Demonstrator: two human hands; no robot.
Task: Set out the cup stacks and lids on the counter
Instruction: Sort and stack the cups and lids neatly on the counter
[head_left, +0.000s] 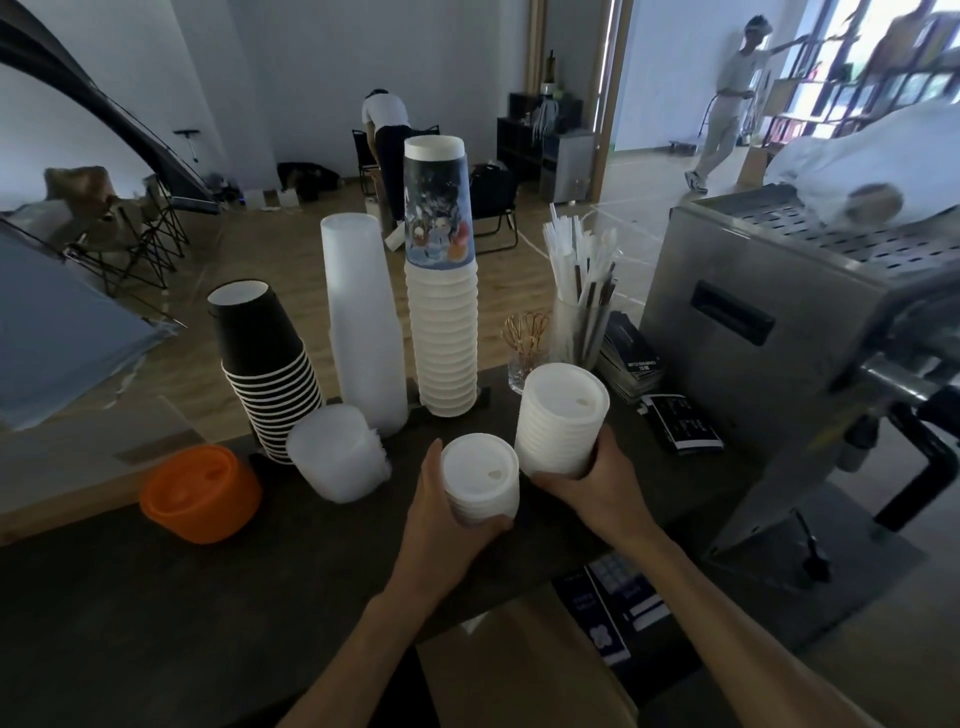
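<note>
My left hand (441, 525) grips a short stack of white lids (480, 480) just above the dark counter (156, 597). My right hand (597, 488) holds a taller stack of white lids (561, 421) beside it, to the right. Behind them stand a stack of black cups (265, 364), a tall stack of clear plastic cups (363, 322) and a white paper cup stack (441, 291) topped by a printed cup. A tilted stack of clear lids (337, 452) leans in front of the black cups. An orange lid stack (202, 491) sits at the left.
A glass of straws (579, 291), a small glass with gold stirrers (524, 345) and dark leaflets (631, 358) stand right of the cups. A steel espresso machine (779, 332) fills the right side. Two people are far back in the room.
</note>
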